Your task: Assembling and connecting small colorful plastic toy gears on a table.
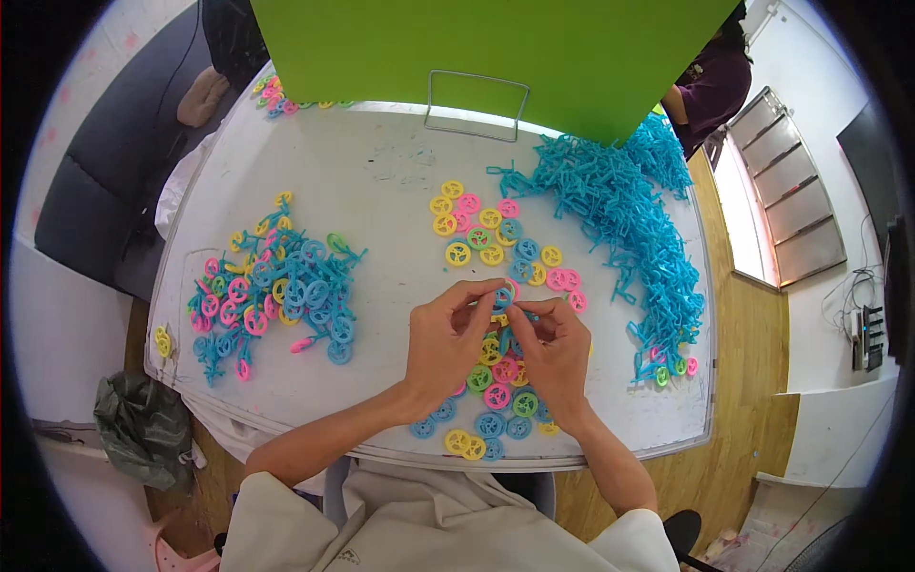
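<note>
In front of me, over the white table, my left hand [446, 338] and my right hand [553, 351] meet fingertip to fingertip. Between them they pinch a small blue plastic wheel [502, 298]; a bit of yellow shows just below it, partly hidden by the fingers. Loose spoked wheels in yellow, pink, blue and green lie under and around my hands, such as a green wheel [525, 404] and a blue wheel [491, 423]. Beyond my fingers spreads another loose group, with a yellow wheel [458, 254] in it.
On the left sits a pile of wheels joined to blue stems [305, 286]. A long heap of blue plastic clips [610, 191] runs down the right side. A green panel [477, 57] with a wire handle [477, 133] stands at the back. Another person's sleeve [715, 95] shows at the far right.
</note>
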### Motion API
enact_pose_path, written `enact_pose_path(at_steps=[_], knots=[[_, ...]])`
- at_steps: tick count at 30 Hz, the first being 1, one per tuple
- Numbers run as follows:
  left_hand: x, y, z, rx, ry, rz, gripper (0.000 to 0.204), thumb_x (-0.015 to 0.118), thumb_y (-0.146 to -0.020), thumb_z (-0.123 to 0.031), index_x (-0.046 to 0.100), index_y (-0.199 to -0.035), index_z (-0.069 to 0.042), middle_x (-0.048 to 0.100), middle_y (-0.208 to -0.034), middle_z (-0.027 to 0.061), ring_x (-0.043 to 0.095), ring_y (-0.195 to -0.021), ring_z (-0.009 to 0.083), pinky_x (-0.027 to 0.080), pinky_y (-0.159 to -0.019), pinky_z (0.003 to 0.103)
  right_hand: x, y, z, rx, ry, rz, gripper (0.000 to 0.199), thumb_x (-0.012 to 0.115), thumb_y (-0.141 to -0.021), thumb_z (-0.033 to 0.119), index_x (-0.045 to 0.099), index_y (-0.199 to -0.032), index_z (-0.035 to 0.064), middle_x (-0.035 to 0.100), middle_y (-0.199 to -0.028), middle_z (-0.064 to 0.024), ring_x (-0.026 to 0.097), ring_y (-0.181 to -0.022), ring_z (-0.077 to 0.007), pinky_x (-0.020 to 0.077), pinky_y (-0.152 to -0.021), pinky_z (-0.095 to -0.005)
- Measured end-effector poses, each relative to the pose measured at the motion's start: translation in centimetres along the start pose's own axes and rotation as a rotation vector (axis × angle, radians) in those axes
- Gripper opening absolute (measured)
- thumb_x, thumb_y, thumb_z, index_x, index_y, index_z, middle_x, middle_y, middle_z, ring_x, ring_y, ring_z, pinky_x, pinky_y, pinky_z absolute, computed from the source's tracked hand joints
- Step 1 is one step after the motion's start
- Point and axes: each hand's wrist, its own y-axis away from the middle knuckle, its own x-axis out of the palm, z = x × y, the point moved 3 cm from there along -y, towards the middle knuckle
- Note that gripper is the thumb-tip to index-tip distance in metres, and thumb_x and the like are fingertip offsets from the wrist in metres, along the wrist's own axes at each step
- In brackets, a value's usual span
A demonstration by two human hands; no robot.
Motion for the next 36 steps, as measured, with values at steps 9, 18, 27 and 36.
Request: enact_pose_path(at_steps=[9,18,27,36], knots=[[-1.0,-1.4,1.2,-0.081,0.071,0.146,0.018,0.05,-0.098,-0.01,0.058,-0.108,0.003,0.063,-0.102,0.0073,0.06,-0.096,0.0111,0.055,-0.085,0.029,-1.2,-1.0,-0.4,0.093,0.085,0.285,0.018,0.065,-0.086,0.002,0.062,-0.104,-0.0009,0.069,-0.087,-0.0076,0.066,-0.08,-0.0107,0.0527,-0.066,-0.0234],[-1.6,-1.6,0.7,-0.284,-0.083,0.202,0.021,0.054,-0.097,-0.023,0.062,-0.103,-0.004,0.063,-0.099,-0.0002,0.058,-0.086,0.009,0.047,-0.067,0.025,-1.4,-0.9,0.3,-0.136,0.077,0.443,0.023,0.062,-0.082,-0.006,0.065,-0.104,0.0005,0.061,-0.105,-0.0098,0.061,-0.092,-0.0155,0.048,-0.076,-0.0252],[-3.4,-1.5,0.1,0.198,-1.068,0.202,0.038,0.077,-0.07,-0.013,0.06,-0.103,-0.006,0.058,-0.086,0.0102,0.059,-0.082,0.027,0.047,-0.074,0.037,-2.8,-2.3,-0.4,-0.188,-0.076,0.104,0.02,0.058,-0.086,-0.008,0.062,-0.105,-0.0032,0.062,-0.108,-0.0085,0.059,-0.098,-0.0126,0.047,-0.079,-0.0231],[-2.5,-1.8,-0.5,0.06,-0.797,0.211,0.035,0.072,-0.078,-0.007,0.055,-0.108,-0.004,0.065,-0.082,0.0151,0.066,-0.077,0.0272,0.051,-0.067,0.035,-2.9,-1.9,-0.4,-0.141,0.11,0.152,0.019,0.068,-0.076,-0.007,0.065,-0.095,-0.0014,0.065,-0.09,-0.0059,0.061,-0.086,-0.0128,0.0483,-0.079,-0.0257]])
